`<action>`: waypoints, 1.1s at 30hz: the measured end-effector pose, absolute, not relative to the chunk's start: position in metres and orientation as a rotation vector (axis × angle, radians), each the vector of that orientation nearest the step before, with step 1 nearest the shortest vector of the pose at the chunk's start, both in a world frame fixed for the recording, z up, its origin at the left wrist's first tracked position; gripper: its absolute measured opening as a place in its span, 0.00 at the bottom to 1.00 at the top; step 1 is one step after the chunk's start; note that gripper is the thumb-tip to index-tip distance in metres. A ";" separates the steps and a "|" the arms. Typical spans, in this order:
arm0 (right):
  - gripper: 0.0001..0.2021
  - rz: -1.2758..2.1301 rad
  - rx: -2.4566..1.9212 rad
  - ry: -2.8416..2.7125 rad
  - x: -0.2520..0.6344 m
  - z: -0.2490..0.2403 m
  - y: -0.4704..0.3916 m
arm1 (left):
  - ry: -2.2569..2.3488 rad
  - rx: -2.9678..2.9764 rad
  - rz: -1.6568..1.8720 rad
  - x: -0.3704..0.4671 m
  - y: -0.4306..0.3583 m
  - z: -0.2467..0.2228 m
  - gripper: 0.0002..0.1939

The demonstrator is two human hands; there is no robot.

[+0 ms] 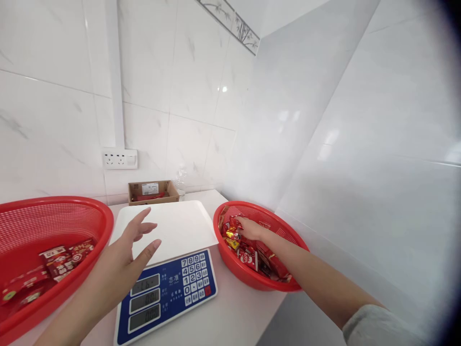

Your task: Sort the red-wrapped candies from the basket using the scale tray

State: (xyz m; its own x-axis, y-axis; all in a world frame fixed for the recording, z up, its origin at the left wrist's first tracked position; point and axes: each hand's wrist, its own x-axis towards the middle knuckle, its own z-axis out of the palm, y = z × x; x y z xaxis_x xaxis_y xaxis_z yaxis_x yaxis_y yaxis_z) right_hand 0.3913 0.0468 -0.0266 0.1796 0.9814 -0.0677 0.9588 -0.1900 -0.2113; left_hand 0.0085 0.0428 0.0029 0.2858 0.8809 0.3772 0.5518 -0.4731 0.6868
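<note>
Red-wrapped packets (248, 258) fill the right basket (300, 290), at the table's (248, 307) right edge; the right hand (250, 229) reaches in, fingertips hidden. The left hand (135, 247), fingers spread, hovers over the scale (173, 230), whose pan has bare room to its far edge.

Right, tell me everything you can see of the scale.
The scale sits on the white table, between the left basket and the right basket. Its broad white weighing plate looks smooth, with rounded corners and nothing visible on it. The blue, white-edged front panel carries three stacked grey displays, lit but too faint to read surely, and pale keys, one red. The left hand hovers over its left side, fingers spread; contact is unclear.
</note>
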 end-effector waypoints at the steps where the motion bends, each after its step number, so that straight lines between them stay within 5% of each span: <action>1: 0.17 0.260 -2.326 -1.918 0.390 -0.027 0.047 | 1.288 2.140 1.033 0.009 0.042 0.003 0.34; 12: 0.11 -0.019 -2.274 -1.734 0.367 0.048 0.045 | 1.344 2.185 0.946 0.008 0.040 0.005 0.33; 17: 0.15 0.205 -1.938 -1.797 0.315 0.078 0.063 | 1.358 2.226 0.911 0.008 0.040 0.004 0.32; 30: 0.38 0.540 -1.750 -2.194 0.253 0.026 0.091 | 1.239 2.368 0.872 0.010 0.043 0.000 0.24; 33: 0.37 0.558 -1.679 -2.301 0.244 0.027 0.086 | 1.266 2.384 0.861 0.008 0.045 -0.002 0.25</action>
